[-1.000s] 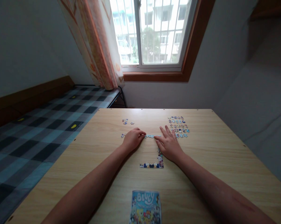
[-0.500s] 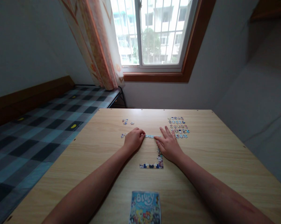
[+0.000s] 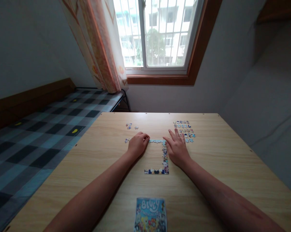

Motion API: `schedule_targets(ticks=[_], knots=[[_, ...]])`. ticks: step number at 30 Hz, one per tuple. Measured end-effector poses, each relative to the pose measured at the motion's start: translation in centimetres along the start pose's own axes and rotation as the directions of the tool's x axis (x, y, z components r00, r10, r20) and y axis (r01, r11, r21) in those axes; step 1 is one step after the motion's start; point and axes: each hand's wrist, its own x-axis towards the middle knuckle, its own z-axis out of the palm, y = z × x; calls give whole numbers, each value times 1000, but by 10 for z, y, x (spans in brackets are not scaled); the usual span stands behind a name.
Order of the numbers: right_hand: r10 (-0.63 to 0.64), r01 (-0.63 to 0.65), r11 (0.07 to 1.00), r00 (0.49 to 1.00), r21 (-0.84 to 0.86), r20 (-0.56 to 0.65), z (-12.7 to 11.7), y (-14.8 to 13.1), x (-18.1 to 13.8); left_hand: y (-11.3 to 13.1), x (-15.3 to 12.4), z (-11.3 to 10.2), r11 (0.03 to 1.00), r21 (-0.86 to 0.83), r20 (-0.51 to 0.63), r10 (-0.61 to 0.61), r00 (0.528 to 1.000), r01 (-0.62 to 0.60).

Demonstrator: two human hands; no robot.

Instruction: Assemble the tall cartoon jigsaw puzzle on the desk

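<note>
Puzzle strip (image 3: 157, 141) parallel to worktop's (image 3: 227, 161) far edge, left hand (image 3: 137, 145) curled at its end, grip unclear, right hand (image 3: 176, 149) splayed flat, open room rightward.

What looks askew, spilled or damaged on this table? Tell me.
Nothing stands out. The puzzle border runs straight along its top, right and bottom. The loose pieces lie in a tidy patch beyond the right hand, and the box lies flat at the table's near edge.
</note>
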Motion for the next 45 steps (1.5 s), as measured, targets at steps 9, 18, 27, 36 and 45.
schedule_targets(ticks=[9, 18, 27, 36, 45], knots=[[46, -45, 999, 998, 20, -33, -6, 4, -2, -8, -2, 4, 996, -74, -40, 37, 999, -40], [72, -72, 997, 997, -7, -6, -6, 1, -3, -9, -4, 4, 998, -61, -17, 33, 999, -34], [73, -73, 997, 997, -18, -7, 0, 4, -3, -10, -8, 4, 998, -50, -47, 37, 998, -39], [88, -88, 995, 996, -41, 7, -2, 3, -3, -3, -11, 7, 997, 43, -60, 63, 996, -61], [58, -58, 995, 998, -77, -3, -5, 9, -6, 3, -11, 12, 996, 57, -37, 64, 997, -62]])
